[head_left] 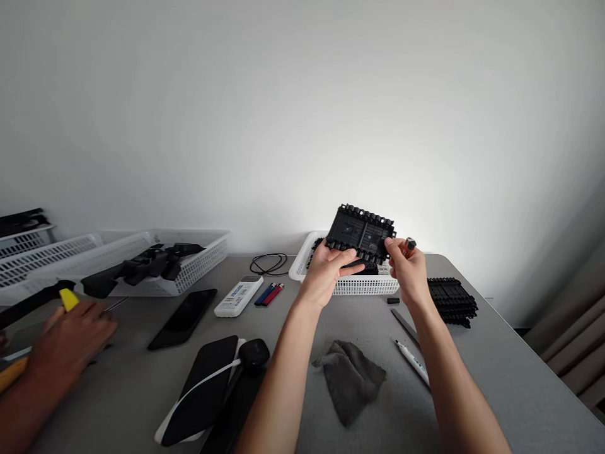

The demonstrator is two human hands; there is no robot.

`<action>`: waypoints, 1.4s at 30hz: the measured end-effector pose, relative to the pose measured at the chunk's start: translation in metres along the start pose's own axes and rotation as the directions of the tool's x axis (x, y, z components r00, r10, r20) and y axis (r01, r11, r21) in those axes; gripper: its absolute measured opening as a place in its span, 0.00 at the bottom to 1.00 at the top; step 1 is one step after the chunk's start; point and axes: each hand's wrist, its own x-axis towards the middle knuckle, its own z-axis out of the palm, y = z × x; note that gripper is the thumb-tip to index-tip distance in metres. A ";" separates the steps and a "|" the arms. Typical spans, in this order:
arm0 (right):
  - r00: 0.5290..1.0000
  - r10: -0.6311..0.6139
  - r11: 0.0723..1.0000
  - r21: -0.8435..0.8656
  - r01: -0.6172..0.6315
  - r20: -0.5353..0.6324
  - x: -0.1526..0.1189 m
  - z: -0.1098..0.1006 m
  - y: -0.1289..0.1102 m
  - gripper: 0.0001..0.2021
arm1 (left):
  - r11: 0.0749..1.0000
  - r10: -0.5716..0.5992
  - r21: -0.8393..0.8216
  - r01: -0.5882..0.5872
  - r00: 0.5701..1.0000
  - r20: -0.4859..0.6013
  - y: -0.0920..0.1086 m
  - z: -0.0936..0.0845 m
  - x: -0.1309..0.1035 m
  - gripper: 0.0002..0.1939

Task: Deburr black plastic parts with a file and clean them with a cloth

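Black ridged plastic panel point(362, 234) sits pinched in the nearly closed grip of both hands, left point(328, 268) and right point(406, 265).

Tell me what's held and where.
A black plastic part: the left hand holds its lower left edge, the right hand its lower right corner, plus a small orange item.

Left of the left hand point(326, 271), I see a looped black cable point(268, 263) and 2 lighters point(269, 294), 1 blue and 1 red. Farther left of it lie a white device with printing point(239, 296), then a black phone point(182, 318). Well right of the right hand point(409, 271) hangs a curtain point(576, 340).
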 end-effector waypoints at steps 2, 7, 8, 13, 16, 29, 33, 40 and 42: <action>0.990 -0.078 0.996 -0.039 0.074 -0.117 0.002 -0.004 0.001 0.18 | 0.999 0.002 0.048 -0.002 1.000 0.008 0.002 -0.002 0.000 0.18; 0.968 -0.163 0.974 -0.190 0.128 -0.188 0.003 -0.012 0.001 0.16 | 0.961 0.034 0.278 -0.013 0.997 -0.070 0.005 -0.011 0.002 0.17; 0.966 -0.177 0.967 -0.216 0.135 -0.188 0.002 -0.012 0.000 0.16 | 0.952 0.038 0.306 -0.012 0.996 -0.081 0.005 -0.013 0.002 0.17; 0.969 -0.207 0.948 -0.273 0.164 -0.137 -0.005 -0.009 -0.007 0.14 | 0.941 0.078 0.339 -0.022 0.985 -0.151 0.003 -0.017 0.003 0.22; 0.967 -0.210 0.962 -0.206 0.178 -0.145 -0.012 -0.009 -0.016 0.14 | 0.923 0.130 0.380 -0.057 0.977 -0.167 0.002 -0.018 0.004 0.21; 0.850 0.113 0.993 -0.074 -0.087 0.514 -0.032 0.003 -0.027 0.18 | 0.877 0.249 0.440 -0.194 0.966 -0.071 -0.002 -0.019 0.004 0.16; 0.816 0.192 0.965 0.048 -0.259 0.545 -0.032 0.016 -0.020 0.16 | 0.860 0.264 0.465 -0.211 0.963 -0.050 -0.002 -0.016 0.003 0.13; 0.662 0.333 0.793 0.181 -0.582 0.672 -0.031 0.030 -0.019 0.18 | 0.836 0.248 0.501 -0.222 0.969 0.015 0.003 -0.009 -0.001 0.10; 0.639 0.349 0.762 0.190 -0.619 0.686 -0.030 0.030 -0.016 0.17 | 0.832 0.242 0.510 -0.219 0.970 0.022 0.004 -0.008 -0.002 0.09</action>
